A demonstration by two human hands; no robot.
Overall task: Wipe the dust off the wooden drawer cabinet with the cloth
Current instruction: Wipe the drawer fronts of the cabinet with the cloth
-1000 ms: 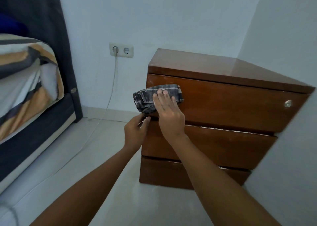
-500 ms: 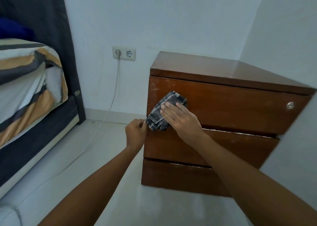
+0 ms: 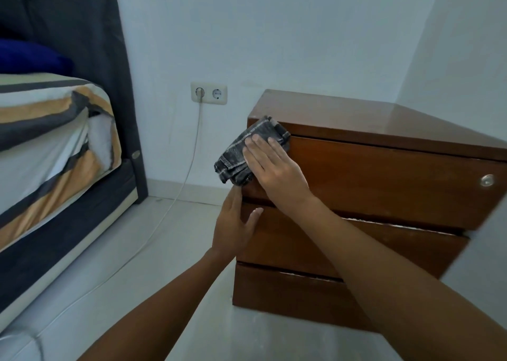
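Note:
The wooden drawer cabinet (image 3: 384,185) stands in the room's corner and shows three drawer fronts. A folded dark grey cloth (image 3: 247,149) lies flat against the top left corner of the upper drawer front. My right hand (image 3: 271,166) presses the cloth to the wood with straight fingers. My left hand (image 3: 234,223) rests open against the cabinet's left edge at the middle drawer, thumb on the drawer front. A round metal knob (image 3: 487,180) sits at the right end of the upper drawer.
A bed (image 3: 55,146) with a striped cover stands at the left, with a dark headboard (image 3: 82,31) behind it. A wall socket (image 3: 209,93) holds a plug, and its white cable (image 3: 189,168) runs down across the pale tiled floor (image 3: 164,251).
My right hand slid the cloth down the upper drawer front, then back up to its top left corner. My left hand uncurled and now lies flat against the cabinet's edge.

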